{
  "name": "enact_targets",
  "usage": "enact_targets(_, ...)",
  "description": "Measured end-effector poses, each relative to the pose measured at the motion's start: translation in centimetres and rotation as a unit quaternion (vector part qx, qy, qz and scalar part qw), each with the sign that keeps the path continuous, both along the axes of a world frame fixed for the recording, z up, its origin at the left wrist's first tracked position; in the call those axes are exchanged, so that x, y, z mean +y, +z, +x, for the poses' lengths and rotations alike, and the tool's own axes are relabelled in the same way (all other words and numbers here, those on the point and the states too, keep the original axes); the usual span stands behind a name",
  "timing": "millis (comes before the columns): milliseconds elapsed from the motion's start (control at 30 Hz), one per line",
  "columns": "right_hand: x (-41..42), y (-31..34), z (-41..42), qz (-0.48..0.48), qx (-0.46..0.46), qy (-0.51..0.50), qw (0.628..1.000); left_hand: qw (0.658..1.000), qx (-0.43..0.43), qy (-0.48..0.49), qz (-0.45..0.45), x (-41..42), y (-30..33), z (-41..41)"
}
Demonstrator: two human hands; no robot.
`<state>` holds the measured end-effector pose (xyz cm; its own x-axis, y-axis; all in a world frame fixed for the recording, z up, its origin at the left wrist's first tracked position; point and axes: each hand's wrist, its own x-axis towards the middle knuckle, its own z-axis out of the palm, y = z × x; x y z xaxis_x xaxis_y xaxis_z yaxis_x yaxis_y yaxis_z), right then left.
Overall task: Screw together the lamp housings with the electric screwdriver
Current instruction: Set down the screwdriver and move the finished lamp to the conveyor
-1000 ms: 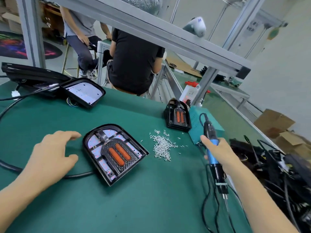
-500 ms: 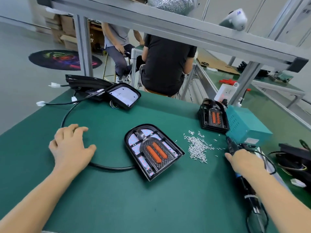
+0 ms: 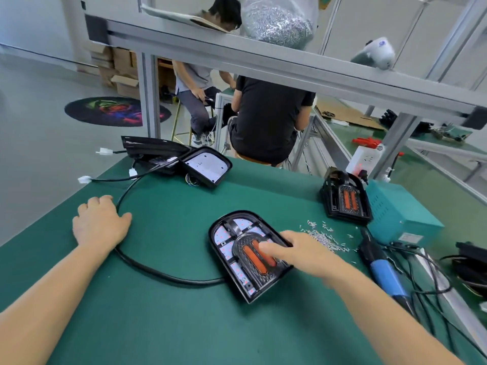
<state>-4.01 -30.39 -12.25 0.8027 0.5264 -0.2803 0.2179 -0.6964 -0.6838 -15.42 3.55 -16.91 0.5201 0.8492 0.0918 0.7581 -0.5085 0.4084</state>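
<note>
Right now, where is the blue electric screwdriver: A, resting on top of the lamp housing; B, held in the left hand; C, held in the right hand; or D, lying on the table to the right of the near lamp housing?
D: the electric screwdriver lies on the table beside the screws, while the right hand reaches over the near lamp housing and the left hand rests on the table.

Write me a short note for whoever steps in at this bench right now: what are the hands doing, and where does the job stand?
Left hand: flat on the green mat beside the black cable, holding nothing.
Right hand: fingers resting on the black arch-shaped lamp housing with orange lenses.
Blue-handled electric screwdriver: lying on the mat, right of the housing.
Pile of small silver screws: behind the right hand.
No screw being driven now; screwing remains.
</note>
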Motion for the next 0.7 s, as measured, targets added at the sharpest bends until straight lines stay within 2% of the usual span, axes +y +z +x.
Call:
enact_targets(100, 0.6, -1.8, -0.2, 0.111, 0.089, -0.061, 0.988, 1.000, 0.003, -0.024, -0.020, 0.2, 0.3, 0.3)
enact_targets(200, 0.4, -2.6, -0.2, 0.145, 0.128, -0.098, 0.976, 0.999, -0.022, -0.028, -0.021, 0.4, 0.4, 0.4)
enact_targets(300, 0.3, -3.3, -0.4, 0.161, 0.116, -0.121, 0.973, 0.989, -0.139, -0.009, -0.048, 0.1, -0.3, 0.3)
enact_targets(433, 0.2, -3.8, -0.7, 0.190, 0.121, -0.157, 0.962, 0.957, -0.280, 0.005, -0.070, -1.5, -0.6, -0.3)
enact_targets(500, 0.3, -4.0, -0.9, 0.204, 0.123, -0.175, 0.955, 0.950, -0.311, -0.018, -0.029, -2.5, -0.5, -0.6)
enact_targets(567, 0.3, -4.2, -1.1, 0.221, 0.122, -0.194, 0.948, 0.943, -0.313, -0.081, 0.086, -3.4, -0.3, -1.1)
enact_targets(633, 0.4, -4.3, -1.3, 0.231, 0.119, -0.206, 0.943, 0.921, -0.291, -0.146, 0.215, -4.3, 0.0, -1.7)
enact_targets(700, 0.5, -4.4, -1.3, 0.238, 0.114, -0.217, 0.940, 0.901, -0.263, -0.193, 0.284, -5.0, 0.3, -2.3)
